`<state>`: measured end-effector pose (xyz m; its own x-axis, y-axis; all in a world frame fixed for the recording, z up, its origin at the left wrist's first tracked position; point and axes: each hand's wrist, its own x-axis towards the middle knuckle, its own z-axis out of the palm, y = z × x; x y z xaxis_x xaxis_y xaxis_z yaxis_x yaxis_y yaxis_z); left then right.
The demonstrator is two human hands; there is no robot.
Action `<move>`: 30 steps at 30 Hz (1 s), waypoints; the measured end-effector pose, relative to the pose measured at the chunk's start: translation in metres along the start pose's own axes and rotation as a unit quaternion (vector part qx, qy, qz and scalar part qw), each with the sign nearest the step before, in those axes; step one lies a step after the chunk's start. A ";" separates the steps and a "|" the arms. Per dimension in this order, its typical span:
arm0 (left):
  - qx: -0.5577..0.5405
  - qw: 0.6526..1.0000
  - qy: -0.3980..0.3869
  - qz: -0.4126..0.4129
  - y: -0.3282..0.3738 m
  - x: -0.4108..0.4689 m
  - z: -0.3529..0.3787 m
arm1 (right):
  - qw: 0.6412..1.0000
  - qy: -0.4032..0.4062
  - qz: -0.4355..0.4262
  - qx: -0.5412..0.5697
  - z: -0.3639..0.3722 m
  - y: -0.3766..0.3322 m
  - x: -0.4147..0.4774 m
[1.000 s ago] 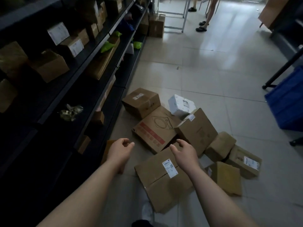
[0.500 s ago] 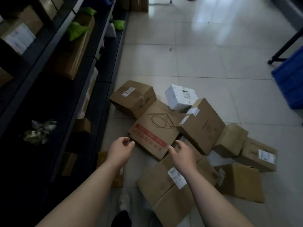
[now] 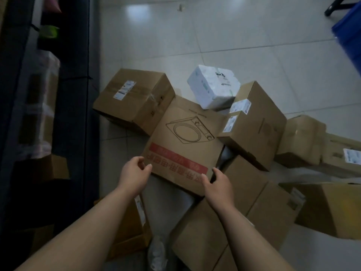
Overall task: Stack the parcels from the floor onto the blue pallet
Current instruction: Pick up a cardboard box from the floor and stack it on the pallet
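I see pale glossy floor tiles [image 3: 224, 32] with a dark shelving unit [image 3: 74, 94] running down the left and a corner of the blue pallet [image 3: 349, 34] at the upper right, well apart from the heap. The parcels lie jumbled on the floor between them. My left hand [image 3: 134, 176] and right hand [image 3: 217, 184] touch the near corners of the flat carton with the red band [image 3: 185, 141], fingers curled at its edges; I cannot tell whether either has closed firmly. A taped brown box [image 3: 134, 98] touches that carton's far left, a white wrapped parcel [image 3: 214, 86] sits at its far edge, and a labelled brown box [image 3: 257, 124] crowds its right. Another carton [image 3: 234, 222] lies under my right wrist. More boxes spread rightward. Open tile lies beyond the heap toward the pallet; the shelf edge hems the left
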<state>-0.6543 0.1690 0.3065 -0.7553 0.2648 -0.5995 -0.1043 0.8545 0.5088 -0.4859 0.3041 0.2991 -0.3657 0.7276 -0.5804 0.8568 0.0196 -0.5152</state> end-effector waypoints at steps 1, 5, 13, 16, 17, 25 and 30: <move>0.008 1.000 -0.002 0.002 -0.009 0.019 0.009 | 1.000 0.002 0.008 0.001 0.015 0.007 0.016; 0.050 0.999 -0.010 -0.003 -0.043 0.093 0.050 | 0.999 0.018 0.046 0.014 0.074 0.042 0.083; 0.095 0.994 0.001 -0.058 -0.113 0.205 0.114 | 0.989 0.066 0.131 0.003 0.148 0.112 0.172; 0.100 0.993 0.008 -0.062 -0.130 0.230 0.128 | 0.986 0.073 0.149 0.014 0.164 0.125 0.188; 0.093 0.994 0.007 -0.059 -0.135 0.237 0.133 | 0.985 0.070 0.155 0.023 0.169 0.129 0.192; 0.076 0.996 0.006 -0.037 -0.152 0.264 0.153 | 0.975 0.081 0.193 0.076 0.187 0.149 0.219; 0.044 0.998 0.001 -0.034 -0.158 0.279 0.152 | 0.973 0.072 0.188 0.113 0.184 0.157 0.227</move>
<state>-0.7497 0.1755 -0.0354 -0.7500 0.2048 -0.6290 -0.0976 0.9062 0.4113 -0.5014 0.3460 -0.0292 0.0269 0.7436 -0.6681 0.8123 -0.4058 -0.4189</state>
